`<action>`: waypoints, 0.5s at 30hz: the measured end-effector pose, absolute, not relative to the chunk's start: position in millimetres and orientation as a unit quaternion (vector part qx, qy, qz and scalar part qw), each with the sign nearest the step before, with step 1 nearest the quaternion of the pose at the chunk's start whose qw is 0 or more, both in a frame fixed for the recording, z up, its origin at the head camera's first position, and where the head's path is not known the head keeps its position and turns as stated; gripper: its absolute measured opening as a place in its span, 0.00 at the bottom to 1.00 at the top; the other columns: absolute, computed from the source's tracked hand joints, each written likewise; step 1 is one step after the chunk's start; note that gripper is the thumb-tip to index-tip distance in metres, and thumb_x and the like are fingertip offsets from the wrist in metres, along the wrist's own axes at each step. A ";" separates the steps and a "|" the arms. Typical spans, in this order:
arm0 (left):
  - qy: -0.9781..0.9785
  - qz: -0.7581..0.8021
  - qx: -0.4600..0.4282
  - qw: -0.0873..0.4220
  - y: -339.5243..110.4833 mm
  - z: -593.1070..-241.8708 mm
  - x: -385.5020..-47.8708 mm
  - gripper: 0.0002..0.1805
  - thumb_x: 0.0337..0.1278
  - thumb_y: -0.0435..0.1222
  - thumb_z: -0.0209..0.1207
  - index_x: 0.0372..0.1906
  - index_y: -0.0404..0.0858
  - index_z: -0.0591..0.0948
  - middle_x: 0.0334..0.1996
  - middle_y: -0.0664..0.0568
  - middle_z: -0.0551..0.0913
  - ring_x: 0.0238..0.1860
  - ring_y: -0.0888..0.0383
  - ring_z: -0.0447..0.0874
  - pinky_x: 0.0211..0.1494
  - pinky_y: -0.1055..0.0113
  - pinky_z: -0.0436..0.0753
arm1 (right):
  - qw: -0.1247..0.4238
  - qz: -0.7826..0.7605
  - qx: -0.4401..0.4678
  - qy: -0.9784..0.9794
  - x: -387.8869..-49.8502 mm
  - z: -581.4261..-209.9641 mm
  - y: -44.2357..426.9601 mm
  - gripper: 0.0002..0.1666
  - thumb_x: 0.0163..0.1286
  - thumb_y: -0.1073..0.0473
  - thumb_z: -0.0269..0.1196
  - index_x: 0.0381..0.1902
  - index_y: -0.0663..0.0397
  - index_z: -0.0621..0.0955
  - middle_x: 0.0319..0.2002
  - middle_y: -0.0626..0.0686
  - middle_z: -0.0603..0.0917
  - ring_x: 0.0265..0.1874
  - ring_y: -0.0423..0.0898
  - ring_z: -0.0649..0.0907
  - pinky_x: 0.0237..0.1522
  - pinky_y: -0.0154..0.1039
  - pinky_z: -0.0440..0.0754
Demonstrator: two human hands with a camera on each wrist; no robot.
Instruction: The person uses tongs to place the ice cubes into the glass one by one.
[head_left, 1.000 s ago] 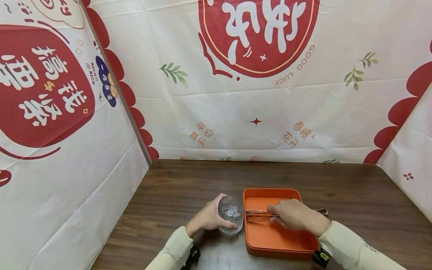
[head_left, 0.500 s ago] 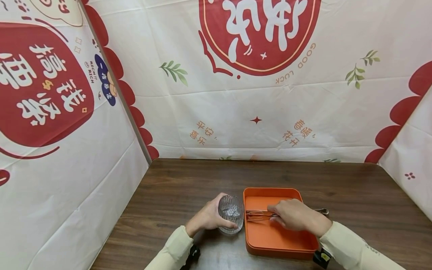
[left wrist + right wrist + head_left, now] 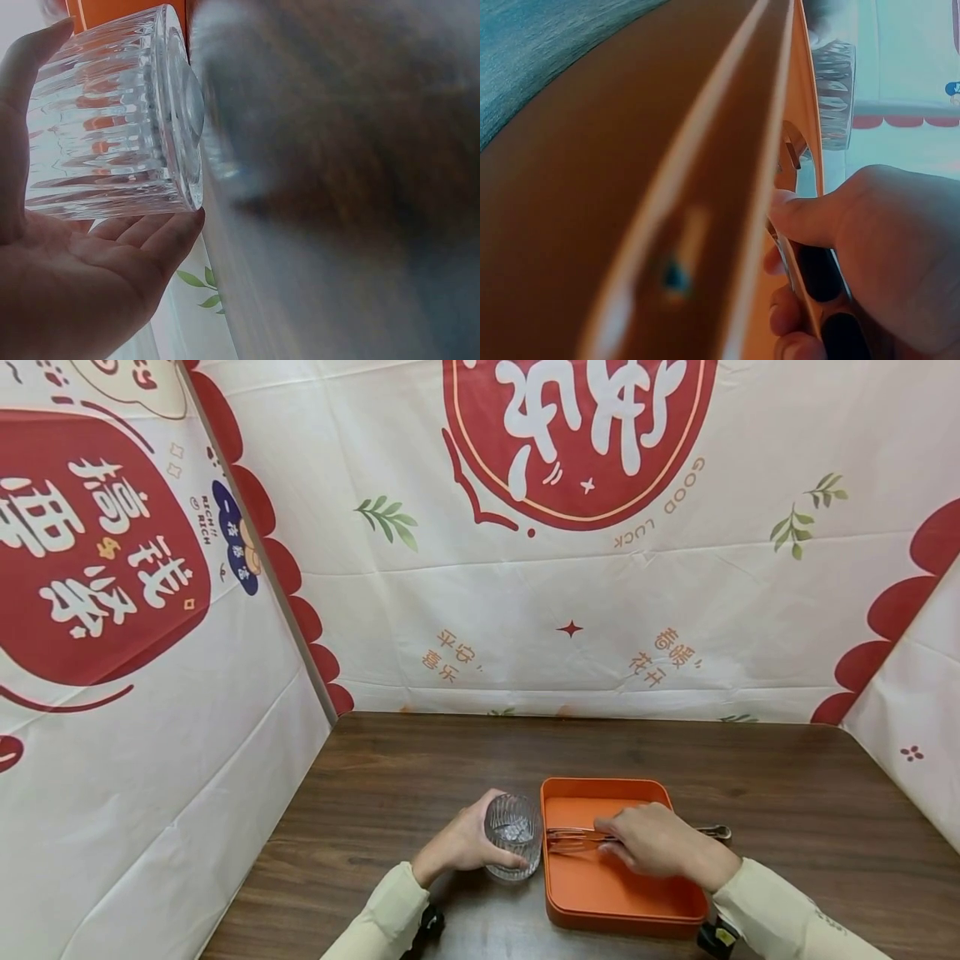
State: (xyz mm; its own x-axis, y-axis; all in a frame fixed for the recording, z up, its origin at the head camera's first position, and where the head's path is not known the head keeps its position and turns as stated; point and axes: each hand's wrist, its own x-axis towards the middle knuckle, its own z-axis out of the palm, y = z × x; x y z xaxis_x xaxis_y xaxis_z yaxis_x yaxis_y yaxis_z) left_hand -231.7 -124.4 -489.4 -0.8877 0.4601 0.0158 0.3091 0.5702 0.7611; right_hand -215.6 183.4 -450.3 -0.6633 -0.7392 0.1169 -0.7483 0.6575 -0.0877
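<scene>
My left hand (image 3: 468, 839) curves its thumb and fingers round a clear ribbed drinking glass (image 3: 514, 833). The glass stands upright by the left wall of a shallow orange box (image 3: 615, 897). In the left wrist view the thumb and fingers lie on either side of the ribbed glass (image 3: 105, 127). Over the box my right hand (image 3: 651, 839) grips a pair of metal tongs (image 3: 716, 832). Their arms point left inside the box, and the looped end sticks out past its right wall. Black inset grips (image 3: 819, 271) show on the tongs in the right wrist view. What the tips touch is unclear.
Both hands work above a dark wood table (image 3: 420, 760). A white printed cloth (image 3: 510, 593) hangs behind it, and another white cloth (image 3: 225, 760) runs along the left. The box's rim lies close to the right wrist.
</scene>
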 end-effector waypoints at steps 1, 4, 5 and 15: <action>0.880 0.411 0.219 0.093 -124.4 -489.4 -231.7 0.46 0.30 0.48 0.81 0.60 0.48 0.70 0.45 0.53 0.82 0.44 0.59 0.81 0.49 0.65 0.80 | 0.037 0.065 0.410 -0.909 -215.5 -450.5 183.5 0.15 0.68 0.49 0.64 0.27 0.40 0.70 0.18 0.34 0.65 0.17 0.32 0.64 0.21 0.33 0.61; 0.880 0.411 0.220 0.091 -124.4 -490.4 -231.8 0.46 0.29 0.48 0.81 0.60 0.48 0.70 0.45 0.54 0.82 0.44 0.59 0.81 0.48 0.65 0.80 | 0.044 0.065 0.413 -0.907 -215.4 -451.5 184.2 0.14 0.68 0.49 0.64 0.27 0.39 0.70 0.18 0.34 0.66 0.17 0.32 0.64 0.21 0.33 0.61; 0.879 0.412 0.221 0.091 -124.4 -490.7 -231.8 0.46 0.29 0.48 0.81 0.60 0.48 0.70 0.45 0.54 0.82 0.44 0.59 0.81 0.48 0.65 0.80 | 0.046 0.064 0.414 -0.907 -215.6 -452.0 184.5 0.14 0.68 0.49 0.64 0.27 0.40 0.70 0.18 0.34 0.66 0.17 0.32 0.64 0.21 0.33 0.61; 0.878 0.416 0.219 0.089 -124.8 -492.0 -231.7 0.45 0.29 0.47 0.81 0.59 0.48 0.70 0.44 0.54 0.82 0.43 0.60 0.80 0.47 0.65 0.80 | 0.055 0.070 0.420 -0.903 -215.9 -453.6 186.9 0.15 0.68 0.49 0.65 0.26 0.40 0.70 0.18 0.34 0.64 0.18 0.32 0.63 0.21 0.32 0.60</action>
State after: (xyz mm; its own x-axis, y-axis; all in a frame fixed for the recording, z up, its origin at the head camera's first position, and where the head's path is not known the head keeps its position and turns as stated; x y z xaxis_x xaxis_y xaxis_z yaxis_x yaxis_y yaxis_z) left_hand -231.7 -124.8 -492.0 -0.8882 0.4588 0.0260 0.3109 0.5582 0.7692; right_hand -215.9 186.9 -453.6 -0.6405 -0.7513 0.1592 -0.7669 0.6367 -0.0806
